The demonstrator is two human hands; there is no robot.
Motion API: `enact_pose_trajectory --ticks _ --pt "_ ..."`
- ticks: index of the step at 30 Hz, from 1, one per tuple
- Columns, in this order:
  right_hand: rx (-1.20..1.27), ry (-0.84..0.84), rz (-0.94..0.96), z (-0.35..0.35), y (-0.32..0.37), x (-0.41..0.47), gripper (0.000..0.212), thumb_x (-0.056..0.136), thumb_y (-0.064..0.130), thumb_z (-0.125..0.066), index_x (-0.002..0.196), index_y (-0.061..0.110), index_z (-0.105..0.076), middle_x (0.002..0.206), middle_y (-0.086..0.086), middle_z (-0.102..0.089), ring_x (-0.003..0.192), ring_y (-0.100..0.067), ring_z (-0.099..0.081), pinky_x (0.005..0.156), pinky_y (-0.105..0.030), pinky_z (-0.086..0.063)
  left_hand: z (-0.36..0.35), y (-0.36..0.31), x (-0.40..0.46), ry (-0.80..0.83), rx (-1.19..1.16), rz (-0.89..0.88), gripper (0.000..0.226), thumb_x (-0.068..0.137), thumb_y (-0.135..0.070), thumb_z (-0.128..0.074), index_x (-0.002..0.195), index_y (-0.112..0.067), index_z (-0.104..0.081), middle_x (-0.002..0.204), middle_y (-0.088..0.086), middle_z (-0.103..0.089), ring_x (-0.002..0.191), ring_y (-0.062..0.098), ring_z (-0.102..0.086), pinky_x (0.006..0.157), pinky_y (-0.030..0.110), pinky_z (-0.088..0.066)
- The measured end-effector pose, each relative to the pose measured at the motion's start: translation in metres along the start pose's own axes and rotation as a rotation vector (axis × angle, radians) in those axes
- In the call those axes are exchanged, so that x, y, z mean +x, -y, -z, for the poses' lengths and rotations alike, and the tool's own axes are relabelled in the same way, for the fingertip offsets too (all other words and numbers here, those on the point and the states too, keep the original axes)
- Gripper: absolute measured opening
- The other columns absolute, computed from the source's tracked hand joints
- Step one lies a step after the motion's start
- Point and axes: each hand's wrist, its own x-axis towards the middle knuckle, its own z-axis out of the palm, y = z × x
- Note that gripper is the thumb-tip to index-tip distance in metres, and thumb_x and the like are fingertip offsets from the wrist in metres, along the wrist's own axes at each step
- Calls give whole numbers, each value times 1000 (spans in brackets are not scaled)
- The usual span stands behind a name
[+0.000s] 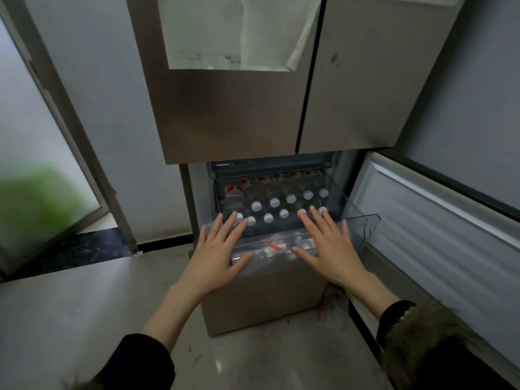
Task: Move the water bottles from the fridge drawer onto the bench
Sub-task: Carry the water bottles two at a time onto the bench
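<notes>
The water bottles (274, 202) stood upright and packed cap to cap in the pulled-out fridge drawer (363, 220), two clear rows of white caps showing in front and red-and-white labels visible on those behind; more bottles seemed to lie in the clear bin below, though that part was blurred. The left hand (218, 256) and the right hand (327, 247) were both spread flat with fingers straight, palms down, hovering at the drawer's front edge and holding nothing; the fingertips of each reached over the nearest caps, and whether they touched them could not be told. No desk was in view, so every bottle was yet to be moved. The bottles looked like small clear plastic ones, full of water, so each was probably modest in weight but rigid enough while sealed; chilled plastic from a fridge may well be damp and slippery, and thin walls would give a little under a hard squeeze. With the rows so tight, the shoulder or neck just under the cap seemed the best place to take hold, lifting straight up to clear the neighbours and the drawer's front wall. Taking several at once would risk one slipping. The labels showed red and white patches, but no brand or wording could be read. The sheet of paper (225, 32) on the fridge door (225, 114) above carried nothing legible either.
</notes>
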Motion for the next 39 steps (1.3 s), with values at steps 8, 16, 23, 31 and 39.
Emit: enact_pose_trajectory --ticks 8,16,23,31,39 --pt "54 91 -31 -31 -57 76 67 93 57 -31 149 35 -1 159 5 4 146 -17 9 115 -50 6 -31 11 92 151 -223 14 61 93 -51 -37 146 -34 -14 157 -10 -2 144 13 9 116 37 2" --pt "159 253 16 -54 -130 140 58 96 49 -33 148 36 -10 159 5 -5 146 -17 1 115 -49 2 -74 -1 173 361 -497 112 42 94 -31 -49 135 -23 -45 145 -2 -40 136 12 -33 109 23 -24" --pt "406 570 89 -70 -175 192 51 92 35 -53 140 22 -41 148 -2 -38 137 -17 -33 111 -29 -24 -126 -26 240 639 -492 280 45 91 -23 -57 134 -13 -47 134 2 -53 117 12 -50 88 10 -34" --pt "365 968 170 -96 -184 232 50 85 28 -66 131 14 -53 135 -2 -54 122 -16 -51 101 -26 -37 -176 -32 263 885 -322 285 36 80 -33 -70 111 -16 -63 112 3 -65 102 23 -60 93 36 -47" --pt "275 1162 255 -119 -169 242 46 82 27 -69 126 18 -59 126 2 -60 112 -17 -55 93 -26 -39 -176 -14 267 756 -358 331 31 86 -29 -63 114 -14 -64 114 3 -66 103 20 -60 95 39 -46"
